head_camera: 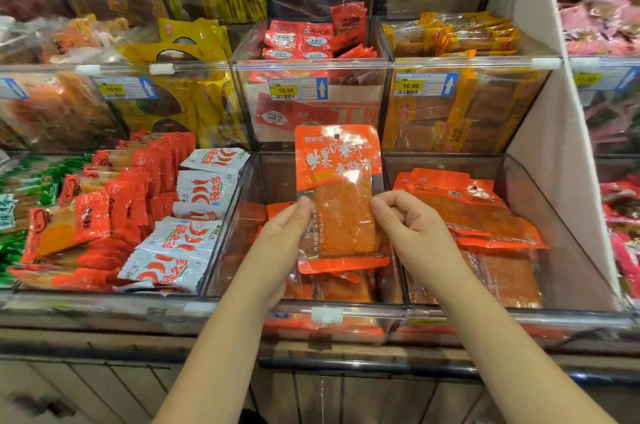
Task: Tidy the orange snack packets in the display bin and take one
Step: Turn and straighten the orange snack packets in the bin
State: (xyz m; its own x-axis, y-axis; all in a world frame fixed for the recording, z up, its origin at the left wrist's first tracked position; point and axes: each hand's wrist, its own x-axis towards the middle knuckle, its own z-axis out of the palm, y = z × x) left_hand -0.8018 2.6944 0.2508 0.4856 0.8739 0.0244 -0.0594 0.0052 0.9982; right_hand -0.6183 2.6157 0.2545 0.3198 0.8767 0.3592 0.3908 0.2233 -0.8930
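An orange snack packet [341, 195] with white lettering and a clear window stands upright above the middle clear display bin [263, 177]. My left hand [280, 243] pinches its left edge with thumb in front. My right hand [412, 233] pinches its right edge, fingers curled. More orange packets [332, 288] lie flat in the bin below the held one. Part of the held packet's lower edge is hidden by my hands.
The clear bin to the right holds a stack of similar orange packets [471, 212]. To the left, a bin holds red packets [114, 202] and white chilli-print packets [194, 215]. Upper bins with price labels [298, 89] stand behind. A white divider panel [550, 132] rises at right.
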